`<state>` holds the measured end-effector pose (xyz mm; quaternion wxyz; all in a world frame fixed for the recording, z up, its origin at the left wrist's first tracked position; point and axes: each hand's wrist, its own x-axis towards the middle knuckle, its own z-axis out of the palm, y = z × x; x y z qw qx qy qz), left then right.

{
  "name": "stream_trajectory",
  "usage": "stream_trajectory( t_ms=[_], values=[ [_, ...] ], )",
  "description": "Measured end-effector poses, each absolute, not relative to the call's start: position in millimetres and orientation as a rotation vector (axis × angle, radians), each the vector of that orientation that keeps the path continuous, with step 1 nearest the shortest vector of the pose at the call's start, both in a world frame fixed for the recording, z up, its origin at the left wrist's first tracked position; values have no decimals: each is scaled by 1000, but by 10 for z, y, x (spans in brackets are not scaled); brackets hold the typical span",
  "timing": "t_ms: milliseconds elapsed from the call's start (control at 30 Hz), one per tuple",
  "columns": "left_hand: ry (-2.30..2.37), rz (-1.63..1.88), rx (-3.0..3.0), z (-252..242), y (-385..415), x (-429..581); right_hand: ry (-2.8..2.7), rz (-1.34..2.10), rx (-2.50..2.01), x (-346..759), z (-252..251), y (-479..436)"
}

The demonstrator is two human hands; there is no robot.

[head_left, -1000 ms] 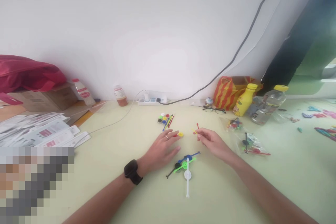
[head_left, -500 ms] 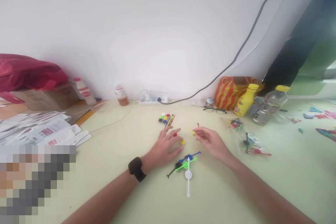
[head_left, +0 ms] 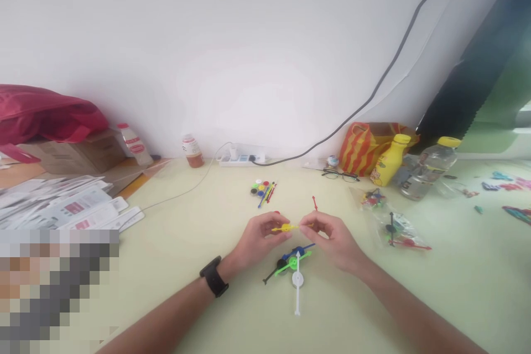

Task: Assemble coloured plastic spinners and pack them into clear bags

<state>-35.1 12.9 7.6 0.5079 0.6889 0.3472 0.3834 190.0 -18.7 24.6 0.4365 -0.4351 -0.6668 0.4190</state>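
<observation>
My left hand [head_left: 262,238] is closed, thumb and fingertips pinching a yellow round disc [head_left: 286,228]. A thin yellow arrow [head_left: 294,227] lies across the disc, and my right hand [head_left: 329,238] pinches its right part. Behind my right fingertips a red arrow [head_left: 315,203] lies on the table. A bit of a red disc [head_left: 277,212] shows beyond my left fingers, mostly hidden. Just in front of my hands sit several arrow spinners: a white one [head_left: 297,280], a green one [head_left: 293,263], a black one [head_left: 281,264] and a blue one [head_left: 299,251].
Farther back lie loose discs [head_left: 260,187] and arrows [head_left: 267,194]. Bagged spinners [head_left: 400,232], eyeglasses [head_left: 340,175], a yellow bottle [head_left: 390,160], a clear bottle [head_left: 431,168] and a striped bag [head_left: 360,149] are at right. A power strip [head_left: 241,160] stands by the wall; papers [head_left: 78,199] are left.
My left hand has picked the yellow disc up off the table. My right hand has moved left with the yellow arrow, and the two pieces now meet between my hands.
</observation>
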Motion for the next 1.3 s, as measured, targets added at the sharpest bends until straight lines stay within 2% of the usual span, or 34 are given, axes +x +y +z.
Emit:
stream_trajectory(
  t_ms=[200,433,867,1100,1300],
  values=[
    [748,931,1678,121,54,-305,-1793,917,-1114,1821,218,-256],
    [893,1015,1885,87,48,-339,-1852,828,-1132,1832,161,-237],
    [843,979,2015,173,31,-374,-1666,1157,-1069,1868,149,-190],
    [656,878,1641,303,-19,-345,-1585,1157,-1037,1838,86,-167],
    [659,888,1444,315,57,-373,-1622,773,-1108,1867,102,-198]
  ],
)
